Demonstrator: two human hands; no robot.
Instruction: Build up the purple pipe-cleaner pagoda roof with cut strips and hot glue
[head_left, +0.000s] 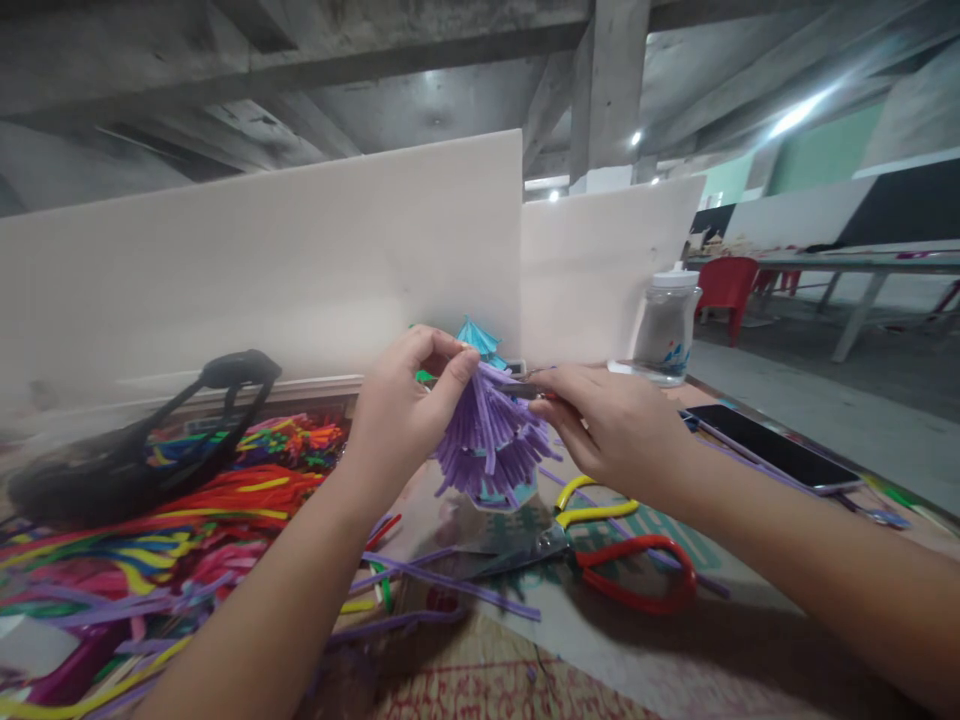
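My left hand [409,395] pinches the top of a purple tiered piece [487,440] made of pipe cleaners that hang down like a fringe. From the other side, my right hand [600,415] closes around a thin dark metal tool [529,389], whose tip meets the upper purple strands; fingers cover most of the tool, so its kind is unclear. A pale blue base shows beneath the fringe. Just behind stands a blue pointed piece [480,338]. Below my hands, scissors [559,545] with one red and one yellow handle lie on the table among loose purple pipe cleaners [480,590].
Bundles of coloured pipe cleaners [225,500] cover the left side, beside a black strapped object [150,450]. White boards [300,270] stand behind. At right are a clear bottle [666,330] and a phone [772,445]. A red chair [727,290] stands beyond.
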